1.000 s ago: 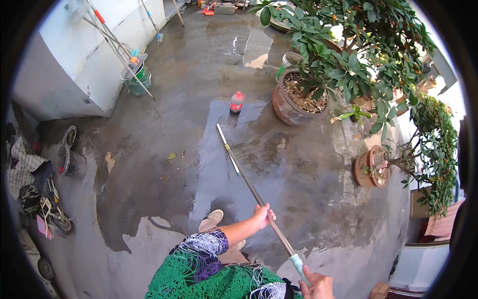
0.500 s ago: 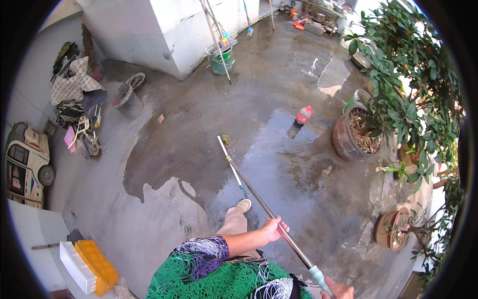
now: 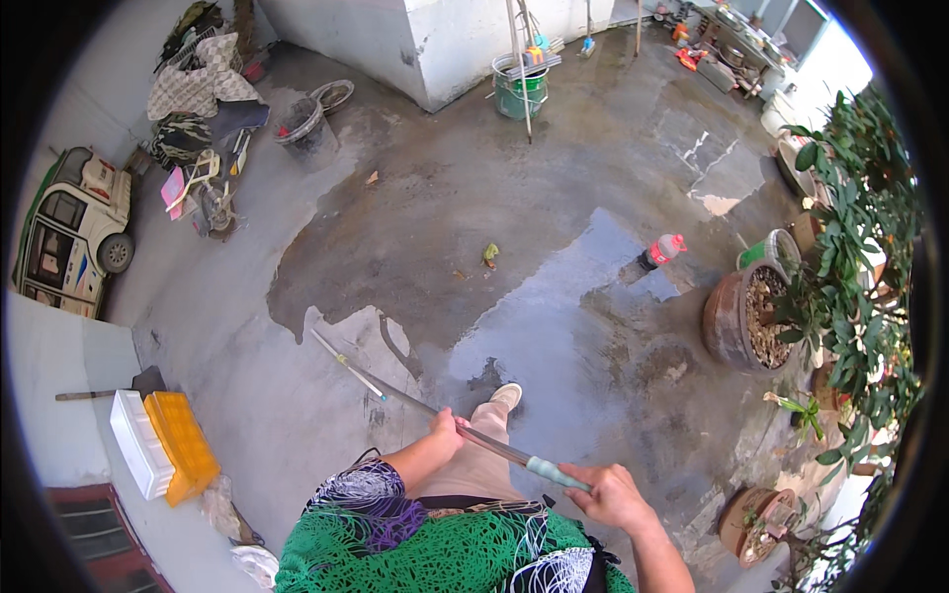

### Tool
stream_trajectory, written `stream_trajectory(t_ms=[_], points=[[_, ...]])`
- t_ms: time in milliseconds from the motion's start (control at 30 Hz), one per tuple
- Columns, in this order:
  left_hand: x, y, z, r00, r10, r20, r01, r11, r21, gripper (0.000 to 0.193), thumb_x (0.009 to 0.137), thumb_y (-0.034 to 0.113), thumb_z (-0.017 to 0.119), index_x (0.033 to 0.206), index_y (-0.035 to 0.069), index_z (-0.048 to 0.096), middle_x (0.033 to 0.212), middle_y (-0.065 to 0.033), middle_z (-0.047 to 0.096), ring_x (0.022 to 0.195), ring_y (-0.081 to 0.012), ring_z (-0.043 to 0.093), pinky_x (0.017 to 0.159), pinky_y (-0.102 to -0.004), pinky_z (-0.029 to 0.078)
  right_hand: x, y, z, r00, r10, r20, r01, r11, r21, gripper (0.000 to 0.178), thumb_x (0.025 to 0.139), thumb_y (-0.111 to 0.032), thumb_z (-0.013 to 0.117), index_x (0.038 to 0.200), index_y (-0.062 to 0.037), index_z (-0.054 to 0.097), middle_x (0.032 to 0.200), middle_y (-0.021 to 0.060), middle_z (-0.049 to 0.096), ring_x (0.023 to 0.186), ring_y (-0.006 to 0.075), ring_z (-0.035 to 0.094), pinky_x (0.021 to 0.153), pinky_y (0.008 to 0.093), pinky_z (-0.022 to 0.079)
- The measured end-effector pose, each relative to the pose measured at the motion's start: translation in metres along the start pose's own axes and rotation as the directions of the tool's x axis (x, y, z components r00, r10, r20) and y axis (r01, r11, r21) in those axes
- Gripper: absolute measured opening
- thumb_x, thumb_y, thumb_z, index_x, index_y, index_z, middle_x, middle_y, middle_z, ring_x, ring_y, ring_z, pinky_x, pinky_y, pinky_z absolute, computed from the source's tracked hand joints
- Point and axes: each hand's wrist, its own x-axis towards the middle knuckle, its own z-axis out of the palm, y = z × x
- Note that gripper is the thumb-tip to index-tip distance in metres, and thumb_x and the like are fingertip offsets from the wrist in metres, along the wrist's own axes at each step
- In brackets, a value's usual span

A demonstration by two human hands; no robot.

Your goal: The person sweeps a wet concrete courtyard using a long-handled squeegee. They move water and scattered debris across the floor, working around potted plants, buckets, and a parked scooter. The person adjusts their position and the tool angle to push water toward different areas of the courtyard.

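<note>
A floor squeegee (image 3: 405, 398) with a long metal pole slants across in front of me. My left hand (image 3: 448, 429) is wrapped round the middle of its pole. At the upper end, my right hand (image 3: 609, 498) grips the pale green handle (image 3: 557, 473). The narrow squeegee head (image 3: 346, 363) is down on the concrete floor, left of my outstretched foot, beside the edge between damp and dry concrete. A dark, wet sheet of water (image 3: 539, 316) lies to the right of the head.
A bottle of dark drink (image 3: 662, 251) stands on the wet floor at the right, near a large potted plant (image 3: 736, 316). Green buckets (image 3: 520, 94) with poles stand by the white wall. Foam and yellow crates (image 3: 180, 450) sit at left. A white vehicle (image 3: 79, 232) is at far left.
The squeegee head has swung left and nearer to me, and the pole lies flatter. Both hands have moved left, the right one also upward. My view has shifted.
</note>
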Motion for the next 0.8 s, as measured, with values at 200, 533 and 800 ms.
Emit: stream_trajectory(t_ms=[200, 533, 800], points=[[-0.006, -0.002, 0.078, 0.968, 0.185, -0.169, -0.169, 0.980, 0.106, 0.016, 0.090, 0.023, 0.044, 0.082, 0.009, 0.041, 0.050, -0.0027, 0.034, 0.039, -0.0145, 0.034, 0.035, -0.0283, 0.033, 0.051, -0.005, -0.039, 0.990, 0.137, -0.037, -0.137, 0.991, -0.007, 0.031, 0.069, -0.015, 0.065, 0.099, -0.0117, 0.064, 0.068, 0.0172, 0.060, 0.060, 0.0322, 0.059, 0.059, 0.0388, 0.047], [-0.066, -0.050, 0.192, 0.983, 0.122, 0.141, -0.138, 0.984, 0.113, 0.029, 0.089, 0.018, 0.046, 0.103, 0.006, 0.024, 0.068, -0.0100, 0.041, 0.041, -0.0149, 0.037, 0.036, -0.0310, 0.037, 0.041, -0.025, -0.111, 0.959, 0.091, -0.269, -0.107, 0.993, -0.045, 0.030, 0.067, -0.005, 0.064, 0.096, 0.0009, 0.062, 0.074, 0.0228, 0.060, 0.065, 0.0327, 0.061, 0.062, 0.0321, 0.047], [-0.060, -0.035, 0.162, 0.932, 0.106, 0.346, -0.108, 0.994, -0.014, 0.026, 0.088, 0.019, 0.048, 0.100, 0.008, 0.028, 0.066, -0.0077, 0.040, 0.043, -0.0146, 0.038, 0.037, -0.0307, 0.036, 0.006, -0.077, -0.063, 0.970, 0.029, -0.241, -0.056, 0.993, -0.108, 0.033, 0.067, 0.000, 0.060, 0.099, 0.0051, 0.060, 0.074, 0.0221, 0.061, 0.062, 0.0248, 0.062, 0.061, 0.0294, 0.046]])
